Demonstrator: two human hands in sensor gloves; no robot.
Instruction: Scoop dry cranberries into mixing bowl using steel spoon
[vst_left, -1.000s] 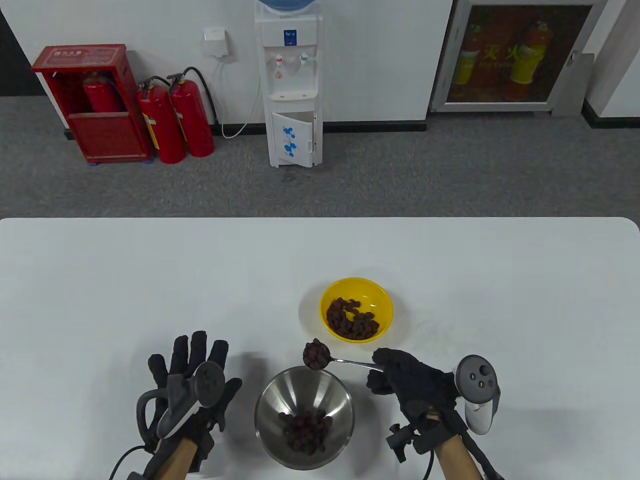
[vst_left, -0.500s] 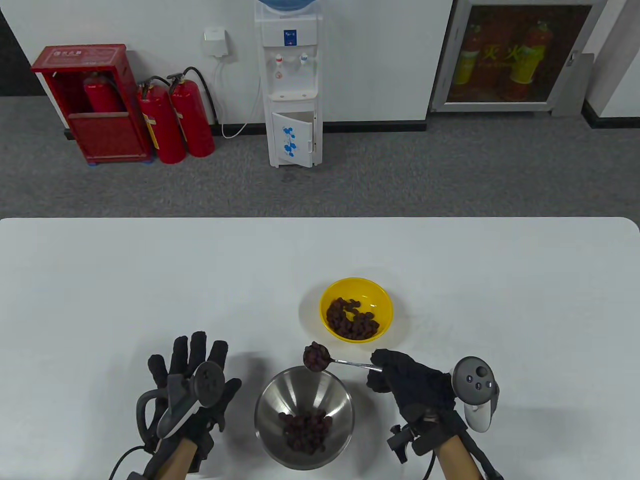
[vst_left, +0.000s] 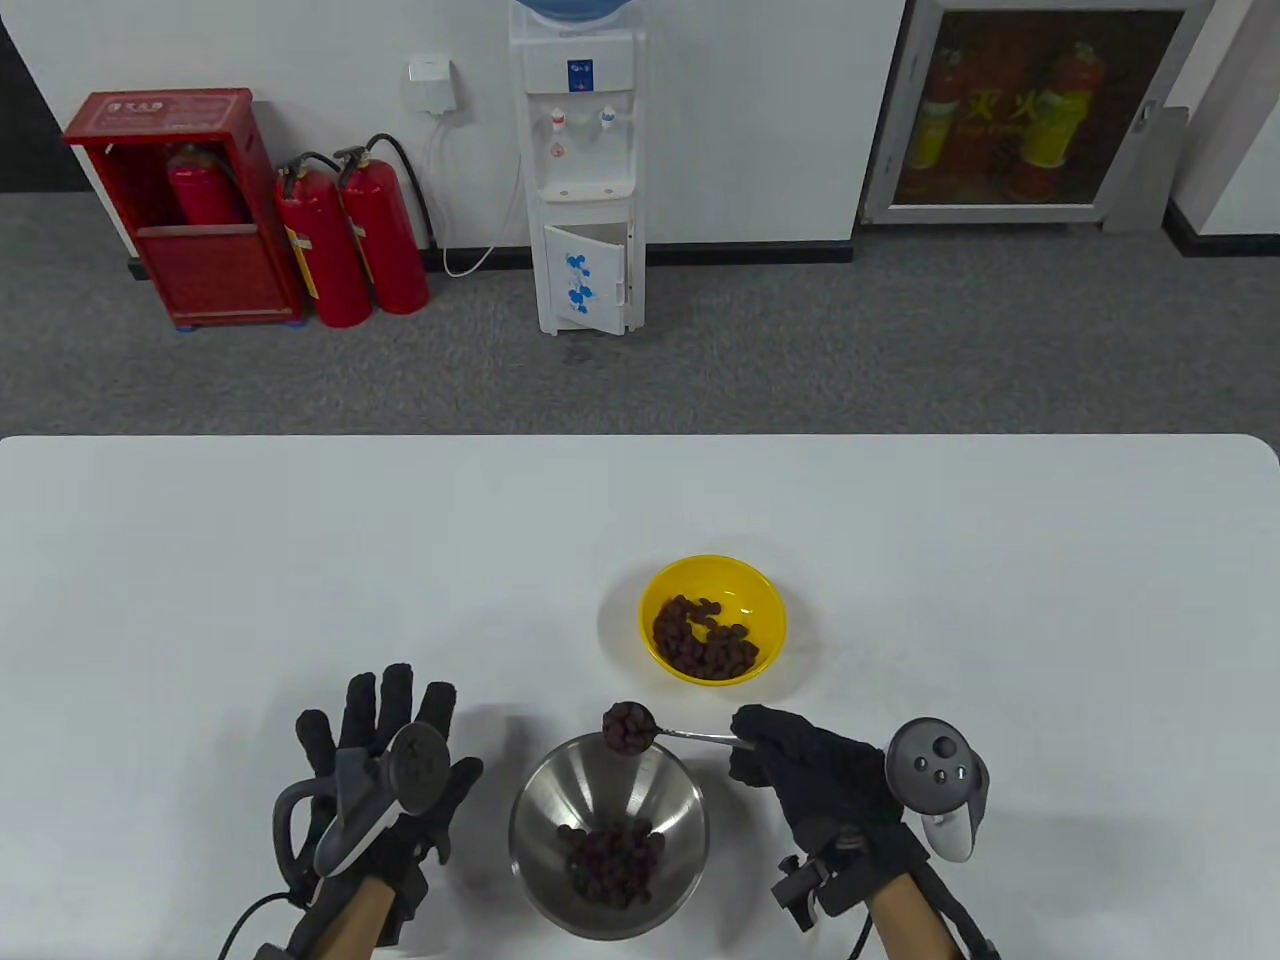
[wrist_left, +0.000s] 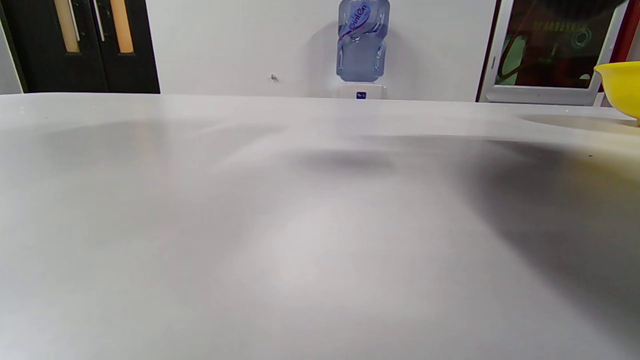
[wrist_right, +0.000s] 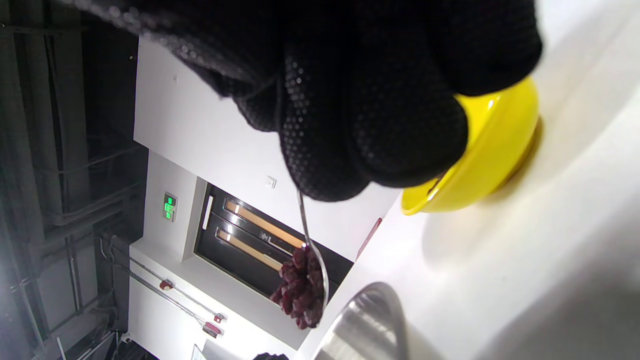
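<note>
now right hand (vst_left: 815, 770) grips the steel spoon (vst_left: 640, 730), loaded with cranberries (wrist_right: 300, 292), over the mixing bowl (vst_left: 608, 835) far rim, positioned for tipping; left hand (vst_left: 375, 770) flat, fingers spread, on surface, holding nothing.

Left hand (vst_left: 385, 775) flat, spread; right hand (vst_left: 815, 765) clenched.

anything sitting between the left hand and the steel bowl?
Nothing. In the table view, only bare white table lies between the left hand and the steel mixing bowl. The loaded spoon hangs over the bowl's far rim instead.
</note>
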